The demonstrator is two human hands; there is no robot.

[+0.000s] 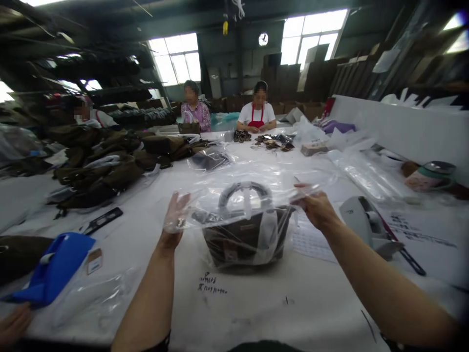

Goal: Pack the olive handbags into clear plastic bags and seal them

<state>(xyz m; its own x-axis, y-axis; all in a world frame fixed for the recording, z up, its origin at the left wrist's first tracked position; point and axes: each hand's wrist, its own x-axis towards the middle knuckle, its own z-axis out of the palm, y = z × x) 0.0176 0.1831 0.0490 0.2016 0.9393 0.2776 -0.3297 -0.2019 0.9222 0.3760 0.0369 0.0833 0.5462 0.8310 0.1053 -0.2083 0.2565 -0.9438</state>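
A dark handbag [242, 237] stands upright on the white table in front of me, its wrapped handles arched above it. Around it hangs a clear plastic bag [205, 215], with its loose upper part spread out to both sides. My left hand [176, 217] is at the bag's left, fingers stretched and upright against the plastic, which partly covers them. On the other side my right hand [313, 205] has its fingers closed on the plastic edge near the handbag's top right corner.
At left lie a pile of dark bags [110, 166], a blue tape dispenser [58, 264] and a box cutter [102, 220]. A grey tape dispenser [362, 220] and clear plastic bags [373, 176] are at right. Another person's hand [14, 322] shows lower left; several people sit beyond the table.
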